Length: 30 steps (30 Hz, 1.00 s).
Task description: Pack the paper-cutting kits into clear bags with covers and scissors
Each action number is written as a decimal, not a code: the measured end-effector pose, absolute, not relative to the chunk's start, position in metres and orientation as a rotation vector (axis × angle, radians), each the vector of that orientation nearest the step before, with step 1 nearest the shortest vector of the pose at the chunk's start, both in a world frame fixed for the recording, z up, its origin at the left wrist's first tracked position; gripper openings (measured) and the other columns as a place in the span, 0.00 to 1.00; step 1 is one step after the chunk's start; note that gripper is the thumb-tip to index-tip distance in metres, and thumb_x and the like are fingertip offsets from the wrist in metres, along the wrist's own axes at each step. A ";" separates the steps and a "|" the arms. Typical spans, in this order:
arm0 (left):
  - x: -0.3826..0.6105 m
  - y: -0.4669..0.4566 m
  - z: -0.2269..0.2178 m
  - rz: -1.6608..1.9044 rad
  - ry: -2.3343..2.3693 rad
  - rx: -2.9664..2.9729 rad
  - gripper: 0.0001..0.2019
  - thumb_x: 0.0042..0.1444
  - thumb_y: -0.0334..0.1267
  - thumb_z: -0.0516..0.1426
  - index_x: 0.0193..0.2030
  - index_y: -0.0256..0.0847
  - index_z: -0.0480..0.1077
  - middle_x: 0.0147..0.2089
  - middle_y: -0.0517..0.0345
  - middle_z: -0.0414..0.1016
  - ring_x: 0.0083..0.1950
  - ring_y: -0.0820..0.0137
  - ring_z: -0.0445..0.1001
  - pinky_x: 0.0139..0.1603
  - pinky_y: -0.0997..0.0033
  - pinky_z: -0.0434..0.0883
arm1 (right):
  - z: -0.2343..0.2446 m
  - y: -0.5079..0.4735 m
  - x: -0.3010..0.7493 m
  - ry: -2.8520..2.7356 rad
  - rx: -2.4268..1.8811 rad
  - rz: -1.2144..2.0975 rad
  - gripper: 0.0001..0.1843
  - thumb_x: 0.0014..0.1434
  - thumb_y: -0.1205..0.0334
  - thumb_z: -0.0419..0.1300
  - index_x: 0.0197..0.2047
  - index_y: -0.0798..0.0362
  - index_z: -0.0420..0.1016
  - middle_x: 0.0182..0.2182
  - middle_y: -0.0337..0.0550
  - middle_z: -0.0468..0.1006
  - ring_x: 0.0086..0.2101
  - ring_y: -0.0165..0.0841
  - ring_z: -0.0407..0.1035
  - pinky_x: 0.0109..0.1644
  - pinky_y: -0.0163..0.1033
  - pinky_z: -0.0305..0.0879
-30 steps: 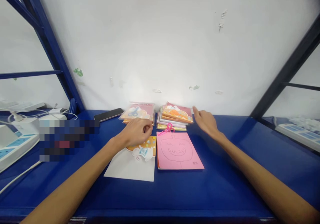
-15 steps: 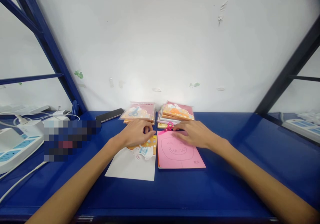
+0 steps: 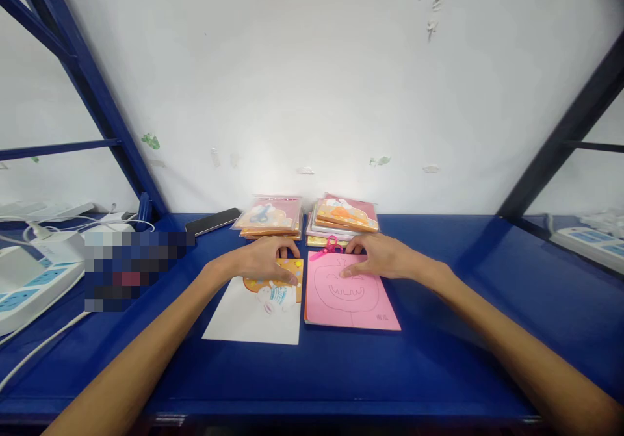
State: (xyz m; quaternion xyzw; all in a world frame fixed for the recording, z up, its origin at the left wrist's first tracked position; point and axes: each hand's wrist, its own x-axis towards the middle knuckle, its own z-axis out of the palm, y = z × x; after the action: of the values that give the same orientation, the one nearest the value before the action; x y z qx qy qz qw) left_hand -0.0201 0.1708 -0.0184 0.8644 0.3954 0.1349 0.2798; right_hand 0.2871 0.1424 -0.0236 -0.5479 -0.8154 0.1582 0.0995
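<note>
A white sheet with a rabbit picture on an orange dotted patch [image 3: 253, 322] lies on the left. My left hand [image 3: 258, 258] rests over its upper part, thumb and fingers apart, hiding some of the picture. To the right lies a stack of pink paper [image 3: 353, 303], its top sheet printed with a grinning pumpkin outline. At its upper right edge is my right hand [image 3: 383, 256], the thumb on the pink sheet and the bent fingers spaced from it. Pink scissors [image 3: 331, 246] lie at the stack's top edge, just left of the right fingers.
Behind the hands, two piles of packaged craft cards, a left pile [image 3: 270, 215] and a right pile [image 3: 344, 216], stand by the wall. A dark phone [image 3: 213, 221] lies left of them. Power strips [image 3: 36, 293] with white cables occupy the left side of the blue table [image 3: 453, 364].
My left thumb has shifted down over the rabbit picture, and the white sheet has moved slightly up. My right fingers have bent more, with thumb and fingers further apart.
</note>
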 end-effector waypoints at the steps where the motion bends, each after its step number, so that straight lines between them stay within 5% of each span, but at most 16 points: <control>1: -0.020 0.171 -0.019 0.362 1.061 2.312 0.24 0.40 0.53 0.70 0.44 0.47 0.79 0.32 0.59 0.72 0.29 0.68 0.69 0.26 0.73 0.61 | -0.023 0.143 0.289 -2.405 -1.621 0.513 0.36 0.46 0.28 0.67 0.45 0.51 0.80 0.43 0.48 0.82 0.39 0.43 0.74 0.39 0.44 0.66; 6: -0.022 0.171 -0.020 0.376 1.062 2.335 0.24 0.41 0.54 0.70 0.44 0.47 0.79 0.33 0.58 0.72 0.31 0.66 0.70 0.26 0.73 0.61 | -0.022 0.142 0.295 -2.366 -1.617 0.694 0.37 0.38 0.32 0.73 0.43 0.51 0.80 0.39 0.46 0.82 0.34 0.40 0.73 0.32 0.40 0.64; 12: -0.016 0.166 -0.021 0.452 1.044 2.257 0.16 0.55 0.55 0.61 0.41 0.46 0.80 0.28 0.57 0.72 0.27 0.69 0.69 0.24 0.74 0.61 | -0.022 0.138 0.297 -2.450 -1.580 0.871 0.29 0.40 0.33 0.72 0.31 0.50 0.80 0.25 0.39 0.76 0.23 0.31 0.63 0.22 0.37 0.51; 18: -0.009 0.159 -0.017 0.420 1.041 2.259 0.18 0.59 0.56 0.59 0.40 0.44 0.79 0.27 0.58 0.71 0.25 0.69 0.69 0.22 0.74 0.61 | -0.012 0.131 0.292 -2.460 -1.634 0.791 0.30 0.37 0.35 0.74 0.27 0.50 0.70 0.25 0.38 0.72 0.24 0.30 0.59 0.23 0.37 0.47; 24: -0.018 0.163 -0.012 0.359 0.991 2.244 0.22 0.45 0.52 0.69 0.47 0.49 0.80 0.35 0.57 0.74 0.33 0.66 0.72 0.28 0.74 0.66 | -0.005 0.126 0.288 -2.376 -1.600 0.804 0.32 0.34 0.41 0.78 0.35 0.50 0.71 0.28 0.37 0.74 0.27 0.32 0.63 0.25 0.37 0.53; 27: -0.023 0.165 -0.008 0.269 0.988 2.289 0.31 0.37 0.50 0.73 0.53 0.55 0.78 0.46 0.55 0.75 0.45 0.60 0.74 0.40 0.70 0.70 | -0.006 0.128 0.289 -2.307 -1.484 1.076 0.31 0.37 0.44 0.78 0.41 0.51 0.78 0.31 0.41 0.79 0.30 0.34 0.69 0.27 0.36 0.60; 30: -0.025 0.165 -0.007 0.222 1.003 2.288 0.34 0.36 0.48 0.73 0.55 0.56 0.77 0.48 0.55 0.74 0.47 0.59 0.73 0.43 0.68 0.70 | -0.005 0.128 0.292 -2.285 -1.311 1.377 0.23 0.44 0.45 0.75 0.38 0.53 0.82 0.35 0.45 0.82 0.34 0.36 0.74 0.33 0.37 0.67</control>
State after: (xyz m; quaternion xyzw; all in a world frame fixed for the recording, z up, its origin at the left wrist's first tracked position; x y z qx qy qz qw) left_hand -0.0249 0.1651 -0.0067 0.8668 0.3800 0.0843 0.3117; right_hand 0.2923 0.1284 -0.0051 -0.4395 -0.7660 0.4615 0.0843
